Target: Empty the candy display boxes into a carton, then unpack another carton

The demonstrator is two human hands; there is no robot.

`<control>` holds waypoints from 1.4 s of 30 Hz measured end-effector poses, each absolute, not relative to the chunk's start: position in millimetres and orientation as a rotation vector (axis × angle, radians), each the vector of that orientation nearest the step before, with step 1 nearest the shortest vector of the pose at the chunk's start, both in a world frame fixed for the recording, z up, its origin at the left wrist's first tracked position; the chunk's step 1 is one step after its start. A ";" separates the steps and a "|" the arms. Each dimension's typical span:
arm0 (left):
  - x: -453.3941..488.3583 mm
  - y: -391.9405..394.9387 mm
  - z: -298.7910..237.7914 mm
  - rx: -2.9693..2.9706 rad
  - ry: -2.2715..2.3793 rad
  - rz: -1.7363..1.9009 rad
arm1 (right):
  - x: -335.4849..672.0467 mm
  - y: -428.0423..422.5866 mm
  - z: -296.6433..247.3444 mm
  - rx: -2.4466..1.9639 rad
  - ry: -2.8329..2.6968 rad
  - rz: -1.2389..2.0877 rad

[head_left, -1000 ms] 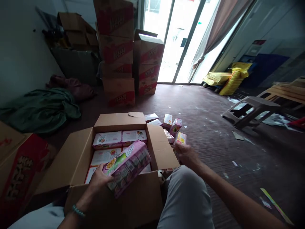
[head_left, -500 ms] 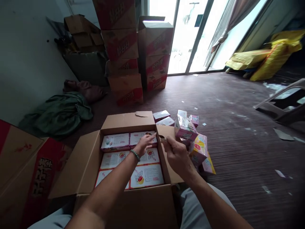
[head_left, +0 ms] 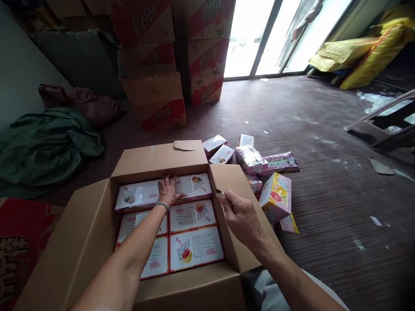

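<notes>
My left hand, with a bracelet at its wrist, lies with spread fingers on the back row of white printed boxes inside an open cardboard carton. The hand covers the spot where two boxes meet. More white boxes with fruit pictures fill the rows nearer to me. Above the carton's right flap, my right hand is closed around a small tool. Only its dark rounded tip shows between thumb and finger; the rest is hidden in the hand.
Right of the carton, pink and yellow fruit boxes and a purple packet lie in a loose pile. Stacked cartons stand behind. A green cloth heap is at left, a red carton front left, yellow sacks far right.
My left hand has moved left and down onto the back-row boxes. A blurred pink box on the pile has come to rest lower, beside a purple packet. The view has tilted downward.
</notes>
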State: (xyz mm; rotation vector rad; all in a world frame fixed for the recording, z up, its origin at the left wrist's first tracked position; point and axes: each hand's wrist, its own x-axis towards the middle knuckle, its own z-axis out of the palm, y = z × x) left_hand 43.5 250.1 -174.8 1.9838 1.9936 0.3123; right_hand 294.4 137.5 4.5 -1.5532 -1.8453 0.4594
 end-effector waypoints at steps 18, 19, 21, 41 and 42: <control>49.7 130.5 -231.7 2.217 2.091 -0.012 | 270.5 128.9 -6.1 -1.568 -2.048 0.481; 47.6 127.6 -229.6 2.217 2.055 -0.060 | 269.9 128.5 -4.8 -1.567 -2.052 0.487; 45.1 125.8 -222.3 2.196 2.014 -0.157 | 268.8 127.8 -1.9 -1.560 -2.063 0.499; 44.0 116.7 -118.8 2.290 1.869 0.040 | 290.0 128.8 17.6 -1.708 -1.984 0.579; 43.7 129.9 -120.4 2.279 1.906 -0.012 | 290.1 129.1 18.4 -1.719 -1.985 0.580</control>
